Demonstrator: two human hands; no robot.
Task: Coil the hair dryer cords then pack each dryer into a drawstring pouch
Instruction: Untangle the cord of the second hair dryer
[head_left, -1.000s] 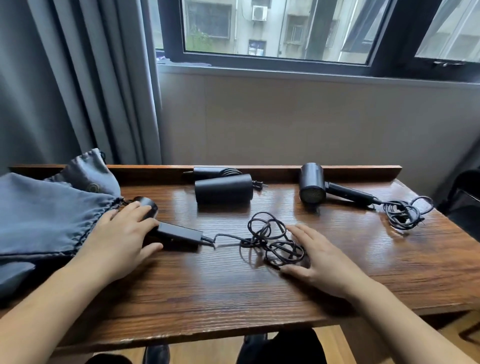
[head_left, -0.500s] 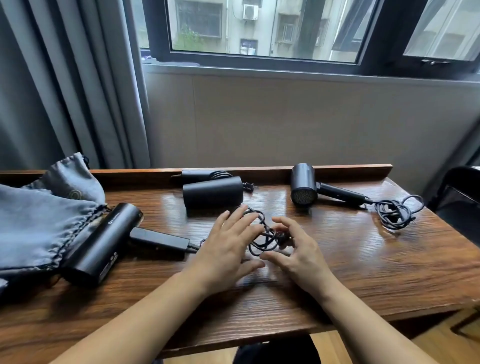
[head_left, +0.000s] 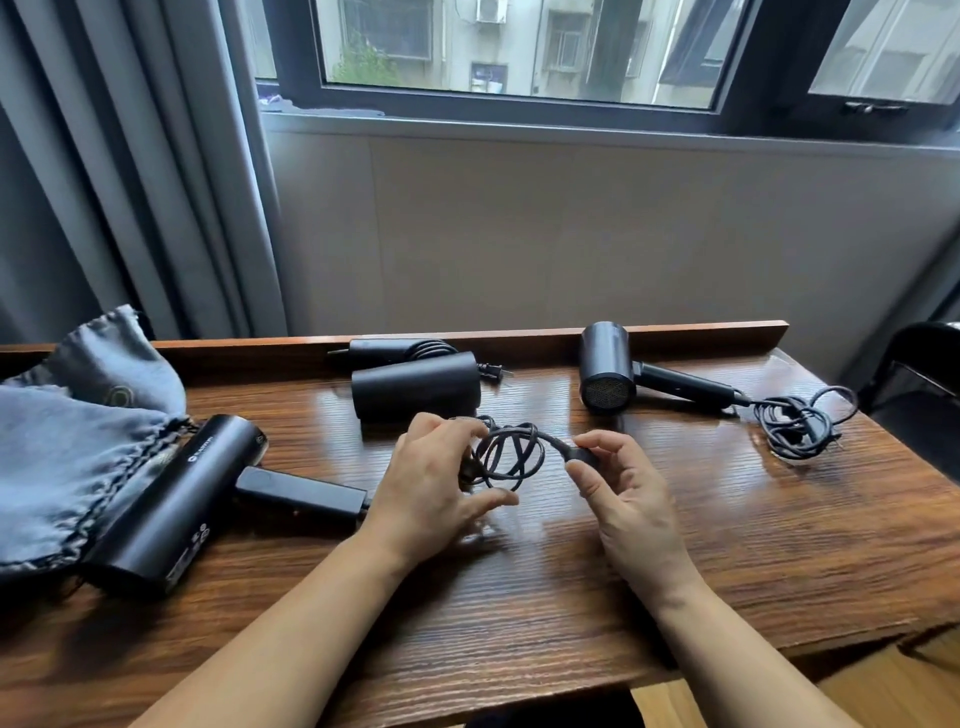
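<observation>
At table centre: left hand (head_left: 434, 488) and right hand (head_left: 626, 499) each pinch the tangled cord (head_left: 506, 457).
Cord handling: light, limp, springy; grip loops and plug end.
Near dryer (head_left: 176, 499): left edge, beside pouch (head_left: 67, 457).
Pouch contents: cannot tell.

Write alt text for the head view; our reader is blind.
Both hands gather a tangled black cord above a wooden table: the left hand holds the loops, the right hand pinches the plug end. Three black hair dryers and grey drawstring pouches lie around.
</observation>
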